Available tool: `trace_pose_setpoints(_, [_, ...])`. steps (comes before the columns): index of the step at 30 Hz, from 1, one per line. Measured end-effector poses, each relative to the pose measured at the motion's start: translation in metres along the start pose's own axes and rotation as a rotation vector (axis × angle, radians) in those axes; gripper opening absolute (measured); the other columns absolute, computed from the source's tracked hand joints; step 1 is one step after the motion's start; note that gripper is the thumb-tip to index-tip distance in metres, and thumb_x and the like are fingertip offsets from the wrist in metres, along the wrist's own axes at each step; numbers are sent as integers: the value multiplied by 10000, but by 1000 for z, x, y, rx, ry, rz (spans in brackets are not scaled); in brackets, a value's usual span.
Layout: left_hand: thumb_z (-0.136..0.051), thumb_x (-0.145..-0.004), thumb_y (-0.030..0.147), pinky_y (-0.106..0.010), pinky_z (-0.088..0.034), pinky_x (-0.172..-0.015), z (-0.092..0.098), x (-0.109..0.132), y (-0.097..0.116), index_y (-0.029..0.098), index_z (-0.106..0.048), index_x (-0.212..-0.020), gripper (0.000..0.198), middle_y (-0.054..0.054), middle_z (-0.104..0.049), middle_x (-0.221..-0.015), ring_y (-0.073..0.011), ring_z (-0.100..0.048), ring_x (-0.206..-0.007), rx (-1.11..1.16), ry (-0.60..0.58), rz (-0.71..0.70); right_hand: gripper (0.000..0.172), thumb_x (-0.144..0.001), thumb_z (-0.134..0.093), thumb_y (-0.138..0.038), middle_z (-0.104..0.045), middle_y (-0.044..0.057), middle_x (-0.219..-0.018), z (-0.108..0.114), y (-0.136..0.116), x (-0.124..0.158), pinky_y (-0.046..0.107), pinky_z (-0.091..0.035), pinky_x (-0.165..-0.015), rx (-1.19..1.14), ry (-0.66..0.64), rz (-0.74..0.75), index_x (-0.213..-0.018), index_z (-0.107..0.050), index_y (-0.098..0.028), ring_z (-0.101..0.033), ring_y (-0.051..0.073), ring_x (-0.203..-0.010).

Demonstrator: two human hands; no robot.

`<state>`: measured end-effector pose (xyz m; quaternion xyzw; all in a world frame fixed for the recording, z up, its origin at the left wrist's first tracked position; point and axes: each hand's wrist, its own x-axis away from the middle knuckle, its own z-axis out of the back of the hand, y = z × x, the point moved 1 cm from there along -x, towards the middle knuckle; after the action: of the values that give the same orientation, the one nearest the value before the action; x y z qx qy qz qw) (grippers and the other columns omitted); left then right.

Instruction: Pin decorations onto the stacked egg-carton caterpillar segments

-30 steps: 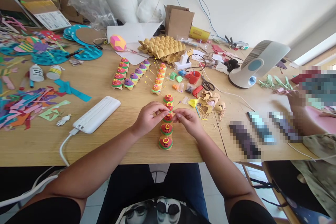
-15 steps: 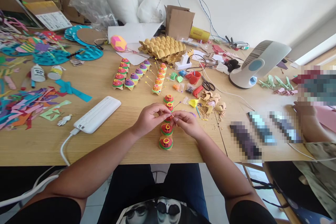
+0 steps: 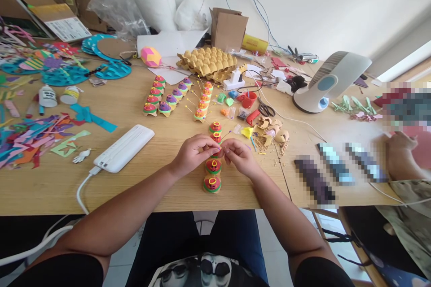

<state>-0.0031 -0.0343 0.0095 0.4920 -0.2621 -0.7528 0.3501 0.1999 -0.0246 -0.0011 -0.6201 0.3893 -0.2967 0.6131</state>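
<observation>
A strip of painted egg-carton cups (image 3: pixel 213 167), red and green with yellow rings and small faces on top, runs away from me on the table. Over its middle cups, my left hand (image 3: pixel 197 150) and my right hand (image 3: pixel 238 154) meet, thumbs and fingers pinched together. Something tiny and pinkish shows between the fingertips, too small to make out. Just beyond the right fingers, a thin stick with a dark tip (image 3: pixel 230 132) slants up beside the strip. The fingers hide the cups beneath them.
Finished-looking painted strips (image 3: pixel 171 100) stand farther back. A white power bank (image 3: pixel 124 148) lies left, near paper scraps (image 3: pixel 37 134). Carton offcuts (image 3: pixel 269 130), scissors (image 3: pixel 266 108) and a white fan (image 3: pixel 328 83) are to the right. Another person's hand (image 3: pixel 402 143) is at far right.
My hands stay over the strip, with the fingertips slightly shifted. The thin stick seen between them is now mostly hidden. At far right the other person's hand has shifted.
</observation>
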Motion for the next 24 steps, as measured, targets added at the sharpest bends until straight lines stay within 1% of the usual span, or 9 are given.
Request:
trace_pose_setpoints(2, [-723, -928, 298, -246, -536, -682, 0, 0, 1, 211, -770, -927, 99, -32, -731, -858, -132, -656, -753, -8, -4, -26, 385, -891, -692, -571, -705, 22, -815, 0, 0, 0, 241, -502, -588, 55, -7, 3, -960, -679, -193, -571, 94, -612])
trace_pose_setpoints(3, [-724, -927, 294, -244, -533, -676, -1, 0, 2, 215, -770, -932, 92, -31, -729, -864, -131, -652, -755, -11, -5, -38, 396, -881, -699, -580, -707, 27, -817, 0, 1, 0, 248, -511, -607, 79, -10, 2, -942, -699, -188, -578, 101, -633])
trace_pose_setpoints(7, [-737, -918, 294, -248, -535, -688, -2, -1, 5, 221, -766, -940, 82, -33, -724, -875, -137, -658, -787, -29, -12, -75, 438, -833, -751, -599, -693, 19, -775, 0, 2, 0, 246, -503, -614, 113, 1, -6, -957, -733, -179, -578, 111, -651])
trace_pose_setpoints(11, [-734, -919, 269, -264, -551, -744, -3, -1, 6, 226, -765, -945, 60, -30, -724, -881, -137, -665, -804, -52, -34, -102, 438, -802, -780, -607, -641, -3, -692, 0, 4, 0, 233, -459, -567, 131, 34, -15, -879, -729, -180, -530, 103, -606])
trace_pose_setpoints(15, [-731, -918, 244, -248, -552, -727, -3, -1, 6, 228, -768, -1005, 95, -38, -729, -920, -138, -676, -833, -47, -55, -103, 410, -806, -787, -582, -665, 8, -736, 0, 3, 0, 233, -462, -584, 121, 29, -9, -871, -735, -181, -551, 106, -637])
trace_pose_setpoints(19, [-742, -913, 247, -269, -557, -794, -2, -2, 7, 238, -765, -1052, 142, -35, -743, -948, -146, -685, -875, -65, -88, -123, 392, -831, -771, -567, -662, 1, -711, -1, 0, 0, 227, -458, -580, 101, 12, 2, -849, -730, -177, -562, 102, -629])
trace_pose_setpoints(21, [-736, -919, 257, -286, -553, -814, -1, -3, 7, 240, -764, -1057, 142, -34, -754, -941, -152, -687, -875, -89, -93, -143, 385, -831, -773, -561, -678, 6, -721, -1, -1, 0, 229, -458, -582, 83, 26, 3, -853, -737, -179, -568, 103, -629])
trace_pose_setpoints(24, [-710, -937, 252, -294, -547, -797, 0, -3, 6, 235, -764, -1033, 111, -33, -761, -917, -154, -684, -844, -135, -80, -180, 376, -827, -778, -553, -708, 22, -749, 0, -2, 0, 234, -464, -582, 84, 48, -3, -857, -751, -179, -576, 109, -632])
